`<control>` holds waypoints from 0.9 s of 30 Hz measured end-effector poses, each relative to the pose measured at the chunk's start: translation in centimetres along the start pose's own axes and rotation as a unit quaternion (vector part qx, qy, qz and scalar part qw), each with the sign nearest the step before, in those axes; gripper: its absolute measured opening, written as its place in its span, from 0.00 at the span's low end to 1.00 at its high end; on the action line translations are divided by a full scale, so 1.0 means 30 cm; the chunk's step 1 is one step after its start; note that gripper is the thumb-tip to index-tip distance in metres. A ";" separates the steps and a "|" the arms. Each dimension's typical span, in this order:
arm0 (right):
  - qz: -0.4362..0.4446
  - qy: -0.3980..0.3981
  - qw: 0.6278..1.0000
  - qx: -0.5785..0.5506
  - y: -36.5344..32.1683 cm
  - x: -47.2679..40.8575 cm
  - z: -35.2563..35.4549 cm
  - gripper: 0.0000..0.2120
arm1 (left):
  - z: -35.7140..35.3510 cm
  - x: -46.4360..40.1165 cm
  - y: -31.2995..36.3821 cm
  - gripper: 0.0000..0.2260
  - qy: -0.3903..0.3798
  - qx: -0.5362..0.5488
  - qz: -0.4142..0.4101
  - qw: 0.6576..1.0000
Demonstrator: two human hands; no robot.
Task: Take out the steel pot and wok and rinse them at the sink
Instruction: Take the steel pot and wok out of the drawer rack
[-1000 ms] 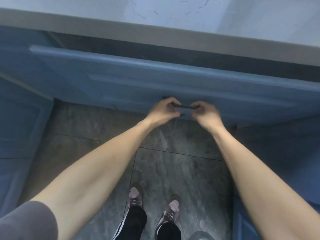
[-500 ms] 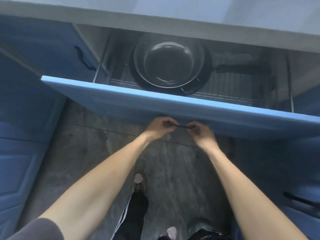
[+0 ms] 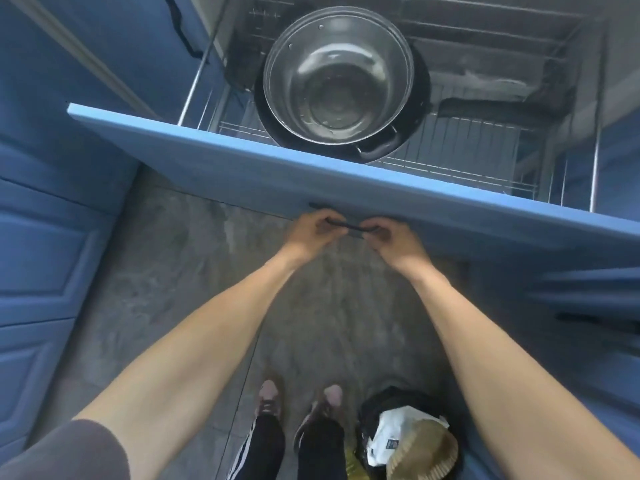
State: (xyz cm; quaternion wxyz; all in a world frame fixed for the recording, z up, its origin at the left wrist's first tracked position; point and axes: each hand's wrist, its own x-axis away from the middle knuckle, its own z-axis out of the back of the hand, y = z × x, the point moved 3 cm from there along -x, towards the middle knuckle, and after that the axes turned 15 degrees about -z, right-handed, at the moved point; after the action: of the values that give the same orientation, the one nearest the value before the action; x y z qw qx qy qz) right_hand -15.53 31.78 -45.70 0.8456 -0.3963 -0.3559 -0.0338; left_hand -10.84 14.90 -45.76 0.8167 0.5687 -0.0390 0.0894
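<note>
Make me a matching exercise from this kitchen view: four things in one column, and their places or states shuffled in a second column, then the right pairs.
Things:
1. steel pot
2. wok
3. drawer handle
4. trash bag

Places or states:
A. on the floor beside the shoes
B. gripped by the left hand and the right hand
C. dark, underneath, long handle pointing right
D. shiny, nested on top, empty

Pairs: 1-D, 2-C, 3-B, 4-A

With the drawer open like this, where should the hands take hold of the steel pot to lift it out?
Probably by its rim, from straight above, one hand on each side. The steel pot sits upright and nested inside the black wok, so its walls are hidden and only the wide rim stands clear; no pot handles are clearly visible.
</note>
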 end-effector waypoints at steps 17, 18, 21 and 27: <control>-0.074 -0.022 0.991 0.106 -0.023 0.177 -0.075 0.21 | 0.048 0.183 0.066 0.24 -0.176 -0.109 0.001 0.978; -0.077 -0.041 0.986 0.145 -0.050 0.215 -0.068 0.27 | 0.080 0.204 0.115 0.26 -0.230 -0.179 -0.009 0.957; -0.063 -0.087 0.978 0.176 -0.105 0.413 -0.029 0.26 | 0.213 0.347 0.314 0.24 -0.326 -0.218 -0.021 0.919; -0.064 -0.264 0.962 -0.004 -0.247 0.940 0.274 0.11 | 0.664 0.485 0.858 0.09 -0.322 -0.067 -0.003 0.944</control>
State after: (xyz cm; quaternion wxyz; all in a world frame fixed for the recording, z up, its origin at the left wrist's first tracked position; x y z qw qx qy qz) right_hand -1.79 38.77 -19.64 0.7162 -0.3708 -0.5910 0.0164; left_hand -0.72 6.40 -12.65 0.7974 0.5110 -0.3038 -0.1035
